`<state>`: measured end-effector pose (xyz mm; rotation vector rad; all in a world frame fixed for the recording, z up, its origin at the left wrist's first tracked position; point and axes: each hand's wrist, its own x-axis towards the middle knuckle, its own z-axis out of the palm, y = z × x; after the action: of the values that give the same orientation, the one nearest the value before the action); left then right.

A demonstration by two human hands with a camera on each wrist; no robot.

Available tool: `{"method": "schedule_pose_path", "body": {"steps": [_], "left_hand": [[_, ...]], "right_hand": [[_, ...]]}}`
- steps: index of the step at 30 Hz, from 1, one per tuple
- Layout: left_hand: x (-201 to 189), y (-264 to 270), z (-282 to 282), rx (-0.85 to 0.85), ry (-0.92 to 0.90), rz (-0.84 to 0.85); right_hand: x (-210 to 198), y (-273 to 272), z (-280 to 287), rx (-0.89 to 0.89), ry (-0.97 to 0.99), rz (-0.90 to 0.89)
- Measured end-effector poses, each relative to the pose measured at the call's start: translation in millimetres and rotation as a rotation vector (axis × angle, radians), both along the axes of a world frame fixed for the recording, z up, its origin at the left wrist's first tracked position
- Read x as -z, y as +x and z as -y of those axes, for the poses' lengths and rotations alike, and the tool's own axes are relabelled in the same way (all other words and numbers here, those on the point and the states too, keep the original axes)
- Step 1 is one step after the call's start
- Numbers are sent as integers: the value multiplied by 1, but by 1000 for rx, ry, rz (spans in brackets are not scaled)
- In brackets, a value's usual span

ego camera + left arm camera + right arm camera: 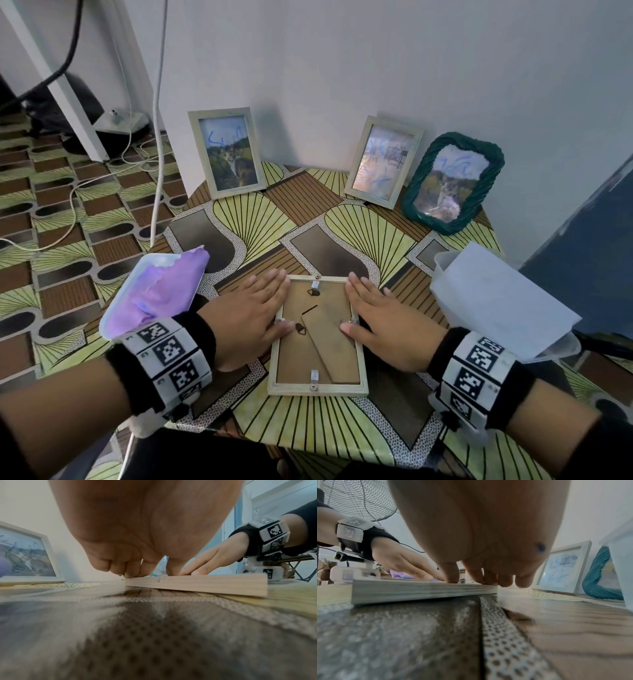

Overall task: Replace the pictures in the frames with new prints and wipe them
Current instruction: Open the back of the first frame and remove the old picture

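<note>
A pale wooden picture frame [317, 387] lies face down on the patterned table [260, 219], its brown backing board and folded stand showing. My left hand [255, 310] lies flat along the frame's left edge [202, 584], thumb on the backing near a small metal tab. My right hand [376, 313] lies flat along the right edge [419, 591], thumb likewise on the backing. Both hands have straight fingers. Three frames stand against the wall: a pale one [226, 152] at the left, another pale one [383, 161] and a dark green wicker one [452, 183] at the right.
A purple cloth [159, 291] sits in a white tray at the left table edge. White paper sheets [496, 301] lie on a translucent container at the right. Cables [102, 178] run over the floor at left. A standing fan [359, 499] shows in the right wrist view.
</note>
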<state>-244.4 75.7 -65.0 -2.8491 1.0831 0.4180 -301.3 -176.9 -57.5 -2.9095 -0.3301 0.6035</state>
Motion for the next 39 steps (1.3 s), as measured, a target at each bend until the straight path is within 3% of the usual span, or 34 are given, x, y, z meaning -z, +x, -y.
{"method": "schedule_pose_path", "body": {"steps": [13,17,21,26,32,37,39], "left_hand": [[-8,0,11,-55,-81,30],[-8,2,14,-73,-94,14],[-7,3,13,-70,-83,9],[-4,5,12,-66,-96,15],[-14,-5,2,-61,-208,-2],[-42,-41,-8,-1,-461,218],[-46,-61,-14,37,-460,235]], "right_hand": [[-4,0,-21,-7,-252,177],[-6,8,-31,-35,-408,154],[-8,10,-32,-29,-415,132],[-11,6,-30,22,-255,137],[-11,-4,-17,184,296,134],[-11,4,-9,264,540,431],[-14,12,-10,207,558,547]]}}
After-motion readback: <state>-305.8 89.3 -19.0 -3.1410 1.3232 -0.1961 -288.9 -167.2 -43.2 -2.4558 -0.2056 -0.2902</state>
